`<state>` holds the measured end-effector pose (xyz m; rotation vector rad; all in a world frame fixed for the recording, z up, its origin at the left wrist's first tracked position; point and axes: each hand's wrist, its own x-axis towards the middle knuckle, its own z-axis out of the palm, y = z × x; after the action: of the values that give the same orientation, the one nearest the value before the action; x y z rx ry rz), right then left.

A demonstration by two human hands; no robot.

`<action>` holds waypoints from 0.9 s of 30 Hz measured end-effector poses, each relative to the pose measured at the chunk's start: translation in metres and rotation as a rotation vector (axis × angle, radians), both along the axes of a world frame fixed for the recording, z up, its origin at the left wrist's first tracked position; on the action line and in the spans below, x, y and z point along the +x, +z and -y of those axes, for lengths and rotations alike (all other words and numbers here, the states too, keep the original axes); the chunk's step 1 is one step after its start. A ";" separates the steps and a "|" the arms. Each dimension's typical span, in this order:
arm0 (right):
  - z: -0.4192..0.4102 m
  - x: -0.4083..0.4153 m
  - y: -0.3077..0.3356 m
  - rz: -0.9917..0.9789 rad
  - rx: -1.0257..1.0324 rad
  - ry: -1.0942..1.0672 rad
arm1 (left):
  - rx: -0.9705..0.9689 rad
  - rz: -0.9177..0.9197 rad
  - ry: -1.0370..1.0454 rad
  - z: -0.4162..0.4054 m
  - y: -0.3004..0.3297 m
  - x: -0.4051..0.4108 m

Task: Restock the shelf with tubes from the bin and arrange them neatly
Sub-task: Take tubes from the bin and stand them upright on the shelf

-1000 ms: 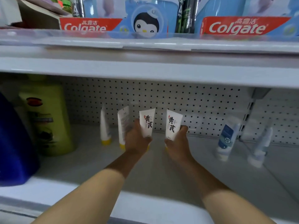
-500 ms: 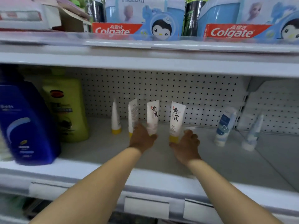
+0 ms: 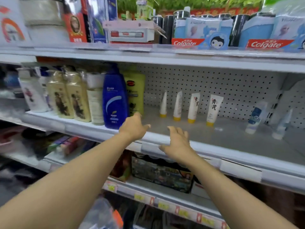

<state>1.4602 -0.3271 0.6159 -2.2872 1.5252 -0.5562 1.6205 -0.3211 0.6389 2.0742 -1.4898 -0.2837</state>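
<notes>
White tubes: four with yellow caps [image 3: 163,105] [image 3: 177,106] [image 3: 193,107] [image 3: 213,109], standing cap-down in a row on the shelf [image 3: 231,138], before the pegboard.
Left hand [image 3: 134,128]: fingers spread, empty, over the shelf's front edge, apart from the tubes.
Right hand [image 3: 177,143]: fingers relaxed, empty, beside the left.
Blue bottle [image 3: 115,103]: upright, left of the tubes.
Far right: two blurred white tubes [image 3: 254,119] [image 3: 281,125], possibly leaning.
</notes>
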 end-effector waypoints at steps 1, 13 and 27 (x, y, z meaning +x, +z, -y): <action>-0.012 0.012 -0.002 -0.013 -0.014 0.035 | 0.002 0.006 0.023 -0.015 0.000 0.012; -0.129 0.134 -0.078 -0.166 0.035 0.357 | 0.221 -0.003 0.290 -0.180 -0.090 0.138; -0.156 0.197 -0.214 -0.394 0.332 0.552 | 0.551 -0.233 0.537 -0.285 -0.258 0.200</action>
<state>1.6576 -0.1714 0.4017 -2.4751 0.9481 0.2874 1.8208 -0.0365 0.3813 2.6593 -0.7192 -0.7520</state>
